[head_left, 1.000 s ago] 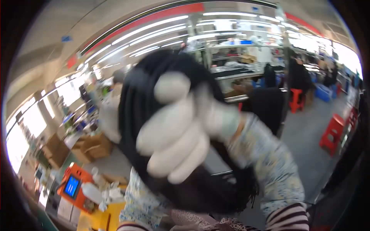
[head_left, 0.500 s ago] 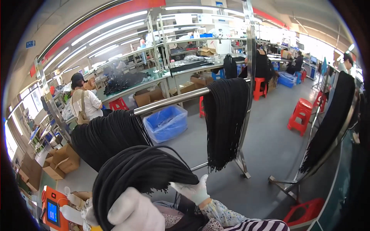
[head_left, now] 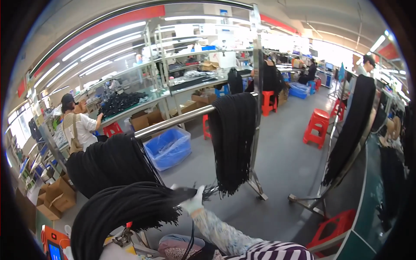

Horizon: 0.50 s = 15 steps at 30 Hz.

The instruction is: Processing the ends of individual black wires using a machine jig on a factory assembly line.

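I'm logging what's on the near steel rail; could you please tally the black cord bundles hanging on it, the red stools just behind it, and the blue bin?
Black cord bundles on the rail: 2
Red stools: 3
Blue bin: 1
Total: 6

Steel rack rail point(head_left: 182, 121) runs left-low to right-high, carrying 2 hanging bundles of black cords: 1 at left point(head_left: 110, 162), 1 at centre point(head_left: 234, 143). Bare rail between them gives a passable gap. White-gloved right hand point(head_left: 193, 201) sits below that gap, gripping a third black cord bundle point(head_left: 125, 212) that blocks the lower left. Grey floor point(head_left: 286, 164) right of the steel upright post point(head_left: 256, 86) is open; blue plastic bin point(head_left: 168, 148) stands behind the gap.
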Available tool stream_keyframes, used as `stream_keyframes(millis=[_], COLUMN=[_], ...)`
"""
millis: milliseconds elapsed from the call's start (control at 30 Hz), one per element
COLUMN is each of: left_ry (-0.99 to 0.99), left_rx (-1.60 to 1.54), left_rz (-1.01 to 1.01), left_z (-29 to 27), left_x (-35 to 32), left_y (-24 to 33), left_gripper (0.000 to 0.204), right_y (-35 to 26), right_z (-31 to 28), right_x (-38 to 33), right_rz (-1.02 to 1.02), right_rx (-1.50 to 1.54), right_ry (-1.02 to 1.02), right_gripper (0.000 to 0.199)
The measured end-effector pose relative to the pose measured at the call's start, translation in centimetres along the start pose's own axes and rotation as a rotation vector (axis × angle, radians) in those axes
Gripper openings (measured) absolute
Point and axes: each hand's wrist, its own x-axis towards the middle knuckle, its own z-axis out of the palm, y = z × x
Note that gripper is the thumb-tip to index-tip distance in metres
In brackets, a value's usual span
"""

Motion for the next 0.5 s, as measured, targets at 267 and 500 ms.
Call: stream_keyframes(millis=[267, 500], left_ry=[0.092, -0.148], left_rx=[-0.049, 0.157], left_rz=[-0.081, 0.089], left_z=[3.6, 4.0], left_x=[-0.4, -3.8], left_y=[1.7, 2.6], left_gripper=[0.024, 0.018], right_y=[-10.2, -17.2], right_z=[6.0, 22.3], right_x=[-1.3, -2.7], right_rz=[-0.123, -0.257], right_rx=[0.137, -0.336], right_ry=[-0.307, -0.584], right_gripper=[0.089, 0.072])
